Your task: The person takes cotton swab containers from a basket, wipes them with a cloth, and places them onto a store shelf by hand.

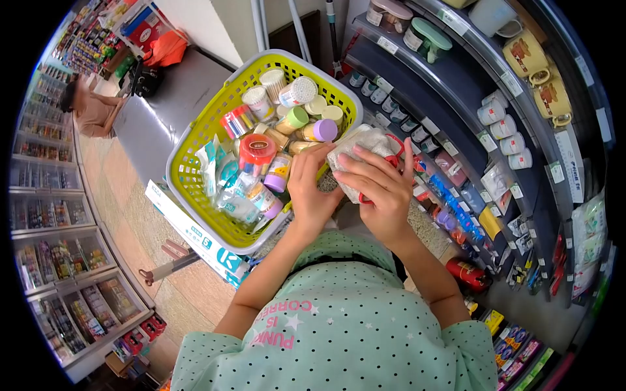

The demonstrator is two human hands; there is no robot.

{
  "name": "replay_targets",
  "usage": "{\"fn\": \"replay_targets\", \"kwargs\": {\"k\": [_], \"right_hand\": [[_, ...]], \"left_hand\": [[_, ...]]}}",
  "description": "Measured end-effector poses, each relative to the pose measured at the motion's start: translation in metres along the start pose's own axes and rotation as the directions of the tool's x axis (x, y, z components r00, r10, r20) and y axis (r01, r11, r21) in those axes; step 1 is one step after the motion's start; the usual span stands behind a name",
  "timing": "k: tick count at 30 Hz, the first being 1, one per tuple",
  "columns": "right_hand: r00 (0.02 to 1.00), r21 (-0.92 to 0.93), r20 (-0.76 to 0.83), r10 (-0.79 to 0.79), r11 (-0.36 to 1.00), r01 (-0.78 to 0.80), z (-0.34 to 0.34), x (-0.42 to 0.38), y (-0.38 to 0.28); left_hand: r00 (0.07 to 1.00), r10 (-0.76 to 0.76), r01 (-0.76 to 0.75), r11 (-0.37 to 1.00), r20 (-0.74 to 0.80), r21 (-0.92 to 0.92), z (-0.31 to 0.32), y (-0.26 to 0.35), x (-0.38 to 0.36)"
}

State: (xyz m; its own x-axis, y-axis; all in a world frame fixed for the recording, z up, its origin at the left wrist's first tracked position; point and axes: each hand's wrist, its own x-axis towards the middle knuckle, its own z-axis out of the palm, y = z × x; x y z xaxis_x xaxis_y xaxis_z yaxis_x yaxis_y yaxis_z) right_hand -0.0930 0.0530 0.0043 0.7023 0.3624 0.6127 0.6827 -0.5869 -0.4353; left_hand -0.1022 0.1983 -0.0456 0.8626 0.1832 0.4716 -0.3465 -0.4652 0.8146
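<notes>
A greyish-white cloth with red edging (349,144) is in my right hand (381,186), its fingers lying across the cloth and a red loop showing beside them. My left hand (308,189) is just left of the cloth, at the near right side of a yellow-green and grey basket (177,171). Its thumb and fingers are apart, with nothing visible between them. Inside the basket are several small tubs, including a purple-lidded one (324,130), a green-lidded one (297,117) and a round red container (257,151). Blue-and-white packets (236,203) fill its near left part.
Curved dark shelves on the right hold mugs (525,57), white cups (502,126) and a green-lidded container (427,39). A white-and-teal box (195,231) is beside the basket. A grey counter (153,120) stretches away at left, with a person (94,114) beyond it.
</notes>
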Motion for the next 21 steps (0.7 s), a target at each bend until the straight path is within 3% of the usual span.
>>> {"fn": "replay_targets", "kwargs": {"k": [4,14,18,21], "right_hand": [[0.996,-0.08,-0.078,0.048,0.995,-0.054,-0.024,-0.003,0.006],[0.883,-0.257,-0.34,0.322,0.872,-0.417,-0.075,-0.026,0.036],[0.792,-0.072,-0.436,0.427,0.861,-0.504,-0.084,-0.029,0.021],[0.535,0.463,-0.507,0.676,0.737,-0.493,-0.089,-0.042,0.035]], "left_hand": [[0.997,0.082,-0.081,0.995,0.002,-0.049,0.008,0.009,0.004],[0.948,0.298,-0.29,0.954,0.116,-0.08,0.033,0.032,0.023],[0.923,0.34,-0.307,0.933,0.179,-0.19,0.045,0.041,0.028],[0.947,0.242,-0.136,0.898,0.213,-0.419,0.056,0.047,0.027]]}}
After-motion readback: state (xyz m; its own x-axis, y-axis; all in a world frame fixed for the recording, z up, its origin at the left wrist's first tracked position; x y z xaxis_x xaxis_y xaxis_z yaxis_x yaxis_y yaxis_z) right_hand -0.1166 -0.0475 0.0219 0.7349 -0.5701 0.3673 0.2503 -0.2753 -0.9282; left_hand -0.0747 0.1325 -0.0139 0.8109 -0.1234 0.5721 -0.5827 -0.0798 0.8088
